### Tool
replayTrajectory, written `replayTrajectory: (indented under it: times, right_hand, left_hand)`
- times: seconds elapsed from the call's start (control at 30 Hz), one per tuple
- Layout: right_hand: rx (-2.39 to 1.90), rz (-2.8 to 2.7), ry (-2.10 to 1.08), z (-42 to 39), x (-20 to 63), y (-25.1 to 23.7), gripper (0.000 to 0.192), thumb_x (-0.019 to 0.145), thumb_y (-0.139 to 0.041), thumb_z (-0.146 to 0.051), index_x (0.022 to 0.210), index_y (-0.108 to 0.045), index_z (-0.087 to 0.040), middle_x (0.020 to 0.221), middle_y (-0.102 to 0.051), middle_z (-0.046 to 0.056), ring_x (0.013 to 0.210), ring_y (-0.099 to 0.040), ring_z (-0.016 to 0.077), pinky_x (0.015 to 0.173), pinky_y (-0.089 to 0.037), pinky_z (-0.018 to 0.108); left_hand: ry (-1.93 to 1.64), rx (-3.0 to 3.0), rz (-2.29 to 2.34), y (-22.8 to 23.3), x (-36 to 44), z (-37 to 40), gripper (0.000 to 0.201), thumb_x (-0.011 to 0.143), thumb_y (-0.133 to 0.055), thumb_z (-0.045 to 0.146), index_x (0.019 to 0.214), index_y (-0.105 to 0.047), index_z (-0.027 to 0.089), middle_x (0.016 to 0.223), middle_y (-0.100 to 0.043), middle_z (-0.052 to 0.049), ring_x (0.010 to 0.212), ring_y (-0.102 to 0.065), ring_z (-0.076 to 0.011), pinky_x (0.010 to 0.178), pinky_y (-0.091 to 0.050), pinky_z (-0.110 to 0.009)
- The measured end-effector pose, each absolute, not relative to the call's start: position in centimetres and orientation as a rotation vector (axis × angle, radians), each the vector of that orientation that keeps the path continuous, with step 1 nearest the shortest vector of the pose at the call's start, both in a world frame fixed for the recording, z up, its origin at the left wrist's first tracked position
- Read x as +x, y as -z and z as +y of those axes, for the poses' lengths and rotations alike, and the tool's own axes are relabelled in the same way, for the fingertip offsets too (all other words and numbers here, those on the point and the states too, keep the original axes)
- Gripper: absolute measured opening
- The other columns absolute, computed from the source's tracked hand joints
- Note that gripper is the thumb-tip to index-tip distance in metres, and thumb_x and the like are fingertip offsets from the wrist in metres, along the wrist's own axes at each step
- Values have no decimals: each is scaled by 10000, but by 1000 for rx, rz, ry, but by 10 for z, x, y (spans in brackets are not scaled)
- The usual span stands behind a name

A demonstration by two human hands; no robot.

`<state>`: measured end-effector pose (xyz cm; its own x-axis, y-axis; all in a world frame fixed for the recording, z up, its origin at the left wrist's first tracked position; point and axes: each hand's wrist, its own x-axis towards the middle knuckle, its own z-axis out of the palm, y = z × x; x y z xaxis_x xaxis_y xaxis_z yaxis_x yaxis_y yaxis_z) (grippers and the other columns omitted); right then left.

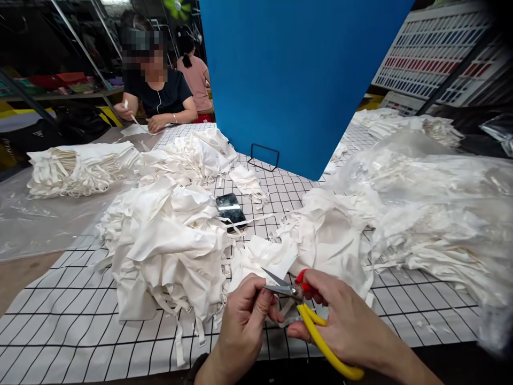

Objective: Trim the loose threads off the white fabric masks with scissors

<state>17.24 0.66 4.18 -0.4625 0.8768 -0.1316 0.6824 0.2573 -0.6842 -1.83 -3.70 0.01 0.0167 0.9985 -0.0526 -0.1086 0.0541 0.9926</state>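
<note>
My right hand (332, 310) is closed round a pair of scissors (296, 291) with one red and one yellow handle. The scissor blades are parted and point left, at the fingertips of my left hand (250, 315). My left fingers are pinched together on a white cloth piece (264, 254), whose edge runs in behind them; the exact spot of the grip is hidden. A short white strap shows between the two hands. To the left lies a big heap of white cloth pieces (168, 246) with dangling straps, and more white cloth (332, 230) lies just beyond my right hand.
A dark phone (230, 210) lies on the grid-patterned tablecloth (92, 321). Behind it stands a tall blue panel (296, 80). Clear plastic (436, 198) covers cloth at right; stacked white pieces (80, 168) sit at left. A co-worker (158, 101) handles a white strip across the table.
</note>
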Motion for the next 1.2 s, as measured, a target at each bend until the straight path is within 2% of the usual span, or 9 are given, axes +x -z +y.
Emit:
replayTrajectory:
  times: [0.43, 0.77, 1.0, 1.1, 1.2]
  right_hand:
    - [-1444, -2299, -1105, 8, 173, -49, 437, 648, -787, -555, 791, -544, -220, 747, -575, -26, 661, -496, 152, 586, -372, 251]
    - [-1489, -2328, -1046, 5, 178, -34, 427, 712, -726, -558, 658, -497, -202, 628, -519, -30, 571, -431, 125, 516, -312, 245]
    - [-1377, -2347, -976, 7, 179, -34, 393, 659, -775, -536, 732, -560, -215, 661, -554, -36, 594, -460, 127, 534, -323, 238]
    - [-1354, -2332, -1003, 6, 178, -30, 354, 700, -744, -519, 716, -574, -210, 614, -523, -40, 560, -425, 117, 509, -297, 236]
    - [-1363, -2277, -1085, 4, 179, -25, 402, 698, -742, -521, 642, -517, -192, 563, -459, -49, 529, -372, 103, 484, -258, 237]
  left_hand:
    - [-1094, 1291, 1083, 2, -25, -37, 176, 969, -479, 280, 909, -612, 182, 834, -529, -13, 655, -620, -122, 633, -482, -237]
    - [-1014, 1203, 1051, -3, -26, -37, 215, 972, -477, 328, 893, -611, 179, 831, -565, -12, 646, -645, -122, 623, -479, -230]
    - [-977, 1209, 1040, -9, -28, -35, 220, 957, -506, 330, 885, -641, 172, 865, -601, -25, 638, -663, -124, 604, -486, -220]
    - [-976, 1183, 1025, -9, -30, -38, 238, 952, -515, 340, 881, -653, 160, 840, -606, -29, 628, -657, -128, 599, -491, -226]
    - [-997, 1110, 1011, -7, -28, -39, 251, 948, -522, 353, 866, -646, 151, 784, -602, -19, 608, -647, -122, 593, -486, -223]
